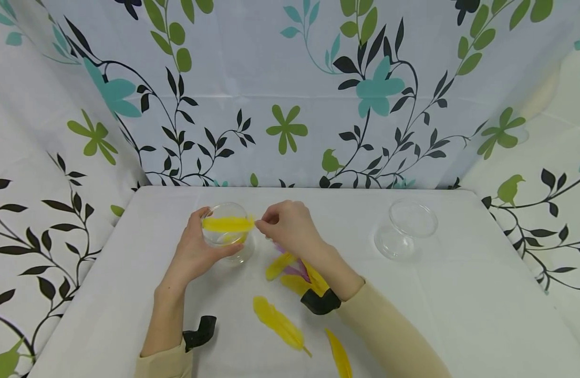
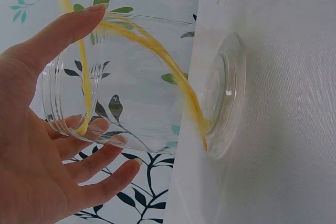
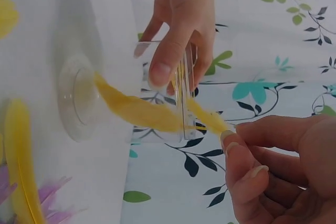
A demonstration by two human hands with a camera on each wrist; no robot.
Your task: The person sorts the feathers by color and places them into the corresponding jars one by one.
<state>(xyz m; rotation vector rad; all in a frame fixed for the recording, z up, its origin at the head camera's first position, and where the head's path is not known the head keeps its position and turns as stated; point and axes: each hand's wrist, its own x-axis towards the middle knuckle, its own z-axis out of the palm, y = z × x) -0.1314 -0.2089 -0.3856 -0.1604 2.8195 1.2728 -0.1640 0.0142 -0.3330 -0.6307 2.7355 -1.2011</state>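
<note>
Pointing leftward, yellow feather [image 1: 227, 224], long axis across mouth of glass jar [image 2: 139, 87]

Head feed, I see jar [image 2: 142, 87] at 8 o'clock clear, smooth, glossy, glass or plastic unsure; vessel [image 1: 405, 231] between 3 and 4, likewise. Feathers [image 1: 279, 324] at 6 matt. Table [image 1: 460, 304] matt woven cloth. Backdrop [image 1: 252, 97] at 12 printed cloth.

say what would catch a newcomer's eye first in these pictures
Probably the bright yellow feather that the right hand pinches at the mouth of a clear jar, left of centre, gripped by the left hand. Next, the loose yellow feathers lying nearer the camera on the white table. Behind, the leaf-patterned cloth stands out.
</note>
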